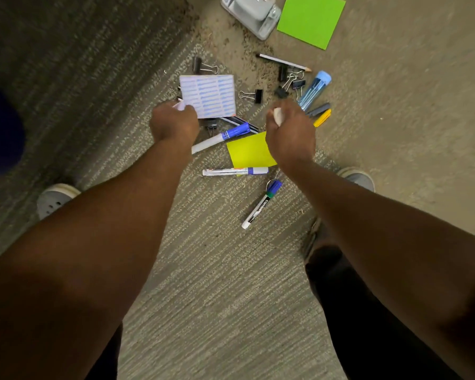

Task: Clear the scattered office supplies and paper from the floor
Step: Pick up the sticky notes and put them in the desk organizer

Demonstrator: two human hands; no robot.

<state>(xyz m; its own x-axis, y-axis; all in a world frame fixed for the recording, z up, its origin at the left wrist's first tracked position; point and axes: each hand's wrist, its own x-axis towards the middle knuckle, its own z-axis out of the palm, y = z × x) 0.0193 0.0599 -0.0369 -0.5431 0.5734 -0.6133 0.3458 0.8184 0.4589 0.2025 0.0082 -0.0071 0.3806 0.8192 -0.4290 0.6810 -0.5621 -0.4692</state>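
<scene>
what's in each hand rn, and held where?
Left hand: white printed pad, grip on its near-left corner. Right hand: small white object, mostly hidden in fingers; can't identify.

My left hand (173, 124) pinches a white pad printed with blue lines (208, 96) by its near corner, and my right hand (290, 130) curls round a small white object (278, 116) (I can't tell what). On the carpet lie three markers (235, 171), a yellow note (250, 150), scattered binder clips (251, 95), a pencil (284, 61), a blue tube (314, 90), a green sheet (311, 20) and a grey hole punch (251, 13) farthest off.
</scene>
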